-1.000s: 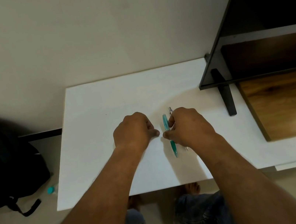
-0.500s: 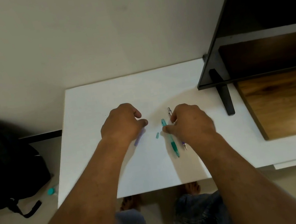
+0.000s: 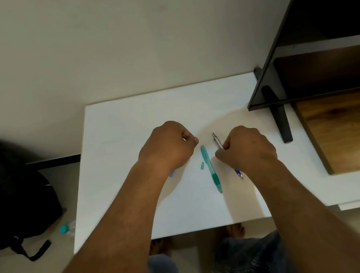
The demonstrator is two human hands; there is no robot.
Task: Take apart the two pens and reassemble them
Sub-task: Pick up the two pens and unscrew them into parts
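Head view. Your left hand (image 3: 168, 147) has drawn away to the left of the teal pen (image 3: 211, 169) since a second ago, when both hands met over it. It is now closed into a loose fist with the thumb tip pointing right; whether it holds a part you cannot tell from here. A bluish sliver (image 3: 172, 173) shows under its near edge, possibly a pen piece, too hidden to name.

The teal pen lies free on the white tabletop (image 3: 117, 146), untouched, tip toward you. Just left of its barrel sits a small teal piece (image 3: 202, 165), absent a second ago and visible from half a second ago. Judgement: that is a part off the teal pen, so disassembly of pen one has begun.

Your right hand (image 3: 247, 149) has shifted right, off the teal pen and onto the blue pen (image 3: 219, 144). The fingers are curled over its middle; silver clicker end sticks out on the far side, blue tip (image 3: 239, 174) on the near side. It looks like a pinch on the barrel, though the contact itself is covered by the knuckles.

Meaning for the task: early stage, one part loose, both barrels still whole. Risk: the small teal piece is light and near your wrist path; it could be swept away.

Off the table: black backpack (image 3: 7, 199) and a capped bottle (image 3: 65, 229) on the floor at left, dark shelf unit (image 3: 307, 83) at right.
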